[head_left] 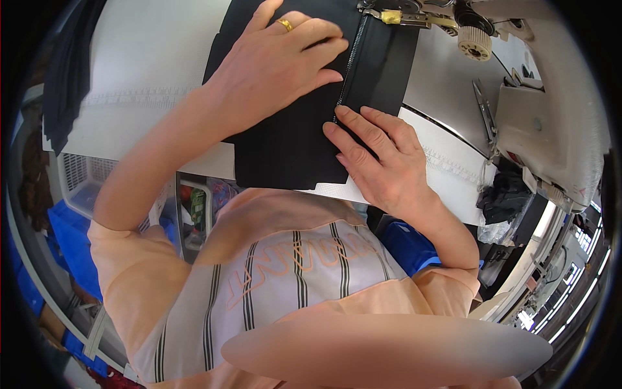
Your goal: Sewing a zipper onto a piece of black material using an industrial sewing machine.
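Note:
Black fabric (pixel 265 149) lies under the sewing machine, with a black zipper (pixel 350 61) running along it up to the presser foot (pixel 366 13). My left hand (pixel 272 61) rests on the fabric left of the zipper, fingers curved and apart, a gold ring on one. My right hand (pixel 382 155) lies on the fabric's lower right, fingertips on or beside the zipper's lower part, fingers apart and slightly bent. A yellow piece (pixel 391 16) sits beside the foot.
The machine body (pixel 541 136) stands at right, metal scissors or snips (pixel 483 107) beside it. Dark cloth strips (pixel 68 65) hang at upper left over the white table (pixel 129 58). A plastic basket (pixel 84 178) and blue bins (pixel 405 249) are below; black scraps (pixel 502 201) lie at right.

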Motion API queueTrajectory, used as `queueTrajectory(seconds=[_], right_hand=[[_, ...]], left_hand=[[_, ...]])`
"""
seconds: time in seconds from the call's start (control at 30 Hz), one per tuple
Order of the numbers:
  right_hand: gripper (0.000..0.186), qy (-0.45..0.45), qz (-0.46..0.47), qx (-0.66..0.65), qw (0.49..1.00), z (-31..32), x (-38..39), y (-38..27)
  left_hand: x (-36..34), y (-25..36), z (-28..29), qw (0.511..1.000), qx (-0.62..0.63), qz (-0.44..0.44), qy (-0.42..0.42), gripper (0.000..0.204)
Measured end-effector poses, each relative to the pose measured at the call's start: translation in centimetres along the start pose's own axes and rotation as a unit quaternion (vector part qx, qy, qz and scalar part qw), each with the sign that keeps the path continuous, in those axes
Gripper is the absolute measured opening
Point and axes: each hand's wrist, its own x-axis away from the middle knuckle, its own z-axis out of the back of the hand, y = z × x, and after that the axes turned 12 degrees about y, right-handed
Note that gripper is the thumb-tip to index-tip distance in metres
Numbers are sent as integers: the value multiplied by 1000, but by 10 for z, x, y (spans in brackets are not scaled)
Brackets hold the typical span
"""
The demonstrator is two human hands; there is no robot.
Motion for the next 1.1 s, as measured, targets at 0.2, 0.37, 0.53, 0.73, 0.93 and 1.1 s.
queueTrajectory(seconds=[0.2,0.37,0.53,0.73,0.93,1.1], right_hand=[[39,8,-7,-9,1000,-1,-1,-1],[41,9,-1,1,1000,-2,-2,-1],[39,2,-13,-9,1000,-2,2,-2],[40,25,-20,-45,999,6,-20,14],[38,54,-55,185,980,-3,-50,72],[44,-11,-55,200,978,-4,-50,78]], left_hand=[[-9,3,1,999,28,13,22,29],[-17,-3,-1,998,34,36,-31,39],[-8,-1,-2,999,-34,-9,11,40],[10,11,2,1000,24,8,-3,38],[13,12,6,1000,11,12,-16,49],[14,12,8,999,11,20,-25,51]])
